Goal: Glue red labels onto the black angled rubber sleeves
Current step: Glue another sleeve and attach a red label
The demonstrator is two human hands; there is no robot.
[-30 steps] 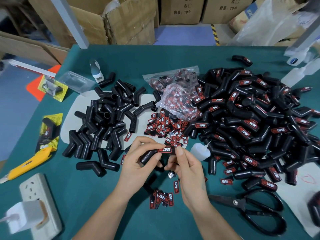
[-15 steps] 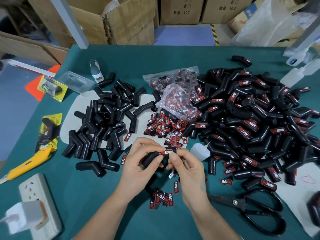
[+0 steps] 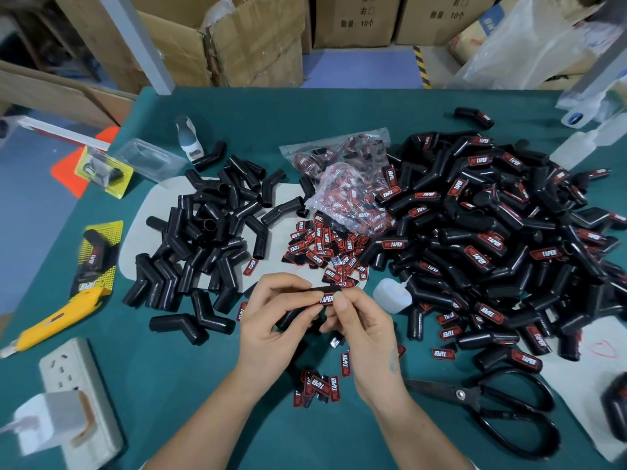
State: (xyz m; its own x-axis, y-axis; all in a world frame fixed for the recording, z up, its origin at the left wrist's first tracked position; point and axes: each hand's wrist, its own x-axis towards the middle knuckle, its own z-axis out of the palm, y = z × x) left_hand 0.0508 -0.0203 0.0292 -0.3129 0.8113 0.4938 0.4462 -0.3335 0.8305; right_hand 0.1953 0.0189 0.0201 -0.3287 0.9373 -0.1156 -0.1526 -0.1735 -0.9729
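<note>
Compared with 1 second ago, both hands have drawn closer together and the right thumb now sits on top of the label rather than beside its end. The sleeve has barely shifted above the table.

The left hand (image 3: 271, 320) curls its fingers and thumb around the black sleeve (image 3: 295, 313), gripping it just above the green table (image 3: 169, 385). The right hand (image 3: 359, 323) pinches the sleeve's upper end, its thumb pressing on the red label (image 3: 327, 297) that lies on that end.

To the left lies a pile of plain sleeves (image 3: 210, 232); to the right, a larger pile of labelled sleeves (image 3: 492, 232). Loose labels (image 3: 322, 249) are scattered between the 2 piles, more (image 3: 320, 385) near the wrists. A small glue bottle (image 3: 390, 295) lies just right of the hands, scissors (image 3: 475, 401) nearer the table's edge.
</note>
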